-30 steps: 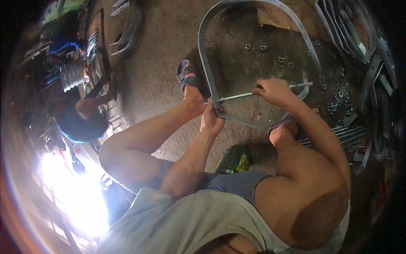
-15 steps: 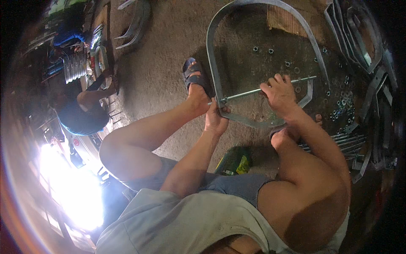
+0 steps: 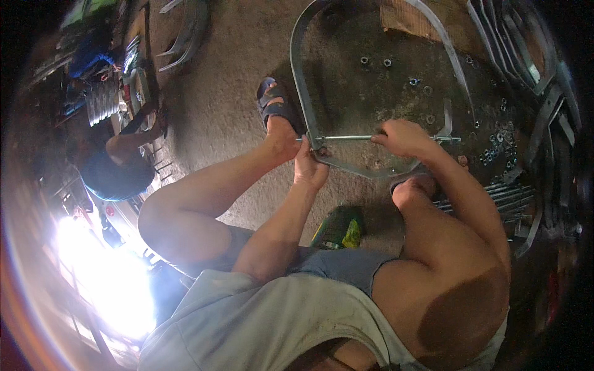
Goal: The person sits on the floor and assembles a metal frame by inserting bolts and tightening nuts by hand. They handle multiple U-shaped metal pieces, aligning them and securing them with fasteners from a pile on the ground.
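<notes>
A large teardrop-shaped band of flat grey metal [image 3: 297,68] stands over the floor in front of me. Across its lower part runs a thin metal rod [image 3: 349,138], nearly level. My left hand [image 3: 311,166] is closed round the band's lower left corner, where the rod passes through; a small nut-like piece sits on the rod just inside. My right hand [image 3: 405,140] grips the rod toward its right end, fingers curled over it. Beyond that hand the rod's tip shows beside the band's short upturned end [image 3: 447,125]. My right hand hides part of this crossing.
Loose nuts [image 3: 413,81] and washers lie scattered ahead, with a denser pile [image 3: 501,148] to the right. Several rods [image 3: 513,196] are stacked near my right foot. Bent metal bands [image 3: 537,86] lie far right, cardboard [image 3: 402,18] ahead. Another person [image 3: 117,170] sits at left.
The rod has swung from slanting up rightward to nearly level, its right end now beside the band's upturned end. My right hand has moved down with it; my left keeps its grip.
</notes>
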`<action>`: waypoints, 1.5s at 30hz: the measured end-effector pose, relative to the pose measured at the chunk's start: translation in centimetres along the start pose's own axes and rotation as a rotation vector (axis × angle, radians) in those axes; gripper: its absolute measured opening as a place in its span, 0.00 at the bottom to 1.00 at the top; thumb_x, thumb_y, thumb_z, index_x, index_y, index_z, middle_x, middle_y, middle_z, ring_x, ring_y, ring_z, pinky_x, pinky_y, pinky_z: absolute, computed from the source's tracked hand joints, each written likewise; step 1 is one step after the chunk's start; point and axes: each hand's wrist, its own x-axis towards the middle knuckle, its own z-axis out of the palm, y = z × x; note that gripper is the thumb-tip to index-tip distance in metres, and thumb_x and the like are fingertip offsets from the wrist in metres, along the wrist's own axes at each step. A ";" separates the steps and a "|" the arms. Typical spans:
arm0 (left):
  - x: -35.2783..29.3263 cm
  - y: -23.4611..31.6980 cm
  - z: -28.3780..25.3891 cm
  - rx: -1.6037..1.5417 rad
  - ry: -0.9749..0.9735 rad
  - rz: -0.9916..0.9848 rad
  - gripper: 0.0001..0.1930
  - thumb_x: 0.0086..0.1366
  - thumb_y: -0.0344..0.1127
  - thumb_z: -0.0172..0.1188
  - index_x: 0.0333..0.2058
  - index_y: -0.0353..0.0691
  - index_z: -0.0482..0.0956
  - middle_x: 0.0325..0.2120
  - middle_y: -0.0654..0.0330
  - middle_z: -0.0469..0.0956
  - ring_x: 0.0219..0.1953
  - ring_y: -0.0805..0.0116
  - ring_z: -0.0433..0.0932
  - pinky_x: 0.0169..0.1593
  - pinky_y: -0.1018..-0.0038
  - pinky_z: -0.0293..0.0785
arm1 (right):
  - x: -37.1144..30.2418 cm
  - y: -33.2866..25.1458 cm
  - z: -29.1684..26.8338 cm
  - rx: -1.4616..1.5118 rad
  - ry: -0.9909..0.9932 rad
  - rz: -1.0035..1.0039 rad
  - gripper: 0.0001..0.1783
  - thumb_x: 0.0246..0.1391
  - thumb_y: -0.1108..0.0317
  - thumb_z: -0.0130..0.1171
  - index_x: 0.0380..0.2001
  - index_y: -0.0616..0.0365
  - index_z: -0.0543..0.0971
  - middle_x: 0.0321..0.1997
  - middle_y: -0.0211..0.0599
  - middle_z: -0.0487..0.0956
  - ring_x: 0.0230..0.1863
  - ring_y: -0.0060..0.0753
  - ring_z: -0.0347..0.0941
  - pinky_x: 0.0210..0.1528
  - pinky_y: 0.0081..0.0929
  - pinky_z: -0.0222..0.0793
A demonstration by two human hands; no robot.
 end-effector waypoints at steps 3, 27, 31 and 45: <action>-0.1 0.4 -0.1 0.036 -0.023 0.008 0.12 0.71 0.48 0.58 0.39 0.47 0.78 0.31 0.65 0.76 0.31 0.69 0.70 0.38 0.71 0.68 | -0.7 -0.1 -0.4 -0.182 0.276 -0.195 0.17 0.61 0.57 0.57 0.47 0.56 0.79 0.43 0.48 0.81 0.50 0.54 0.76 0.51 0.50 0.68; 0.8 -0.5 -1.1 -0.015 -0.035 -0.026 0.13 0.72 0.49 0.56 0.38 0.46 0.76 0.31 0.63 0.76 0.32 0.68 0.72 0.40 0.70 0.71 | -0.8 1.3 -0.4 -0.022 0.319 -0.185 0.22 0.62 0.46 0.54 0.43 0.52 0.82 0.37 0.48 0.83 0.44 0.54 0.80 0.44 0.53 0.71; 0.3 -0.8 -0.4 0.013 -0.072 -0.046 0.13 0.73 0.49 0.55 0.38 0.45 0.76 0.32 0.63 0.77 0.34 0.67 0.73 0.41 0.69 0.71 | -0.3 0.8 -1.6 -0.138 0.129 -0.094 0.20 0.61 0.48 0.57 0.46 0.52 0.79 0.38 0.47 0.83 0.43 0.54 0.80 0.45 0.52 0.71; 0.3 -0.6 0.7 -0.059 0.065 0.025 0.14 0.75 0.48 0.52 0.42 0.43 0.74 0.33 0.61 0.75 0.35 0.64 0.73 0.45 0.65 0.72 | -0.4 0.7 0.5 0.052 0.139 -0.075 0.19 0.61 0.51 0.57 0.42 0.55 0.81 0.37 0.51 0.82 0.42 0.60 0.79 0.43 0.56 0.71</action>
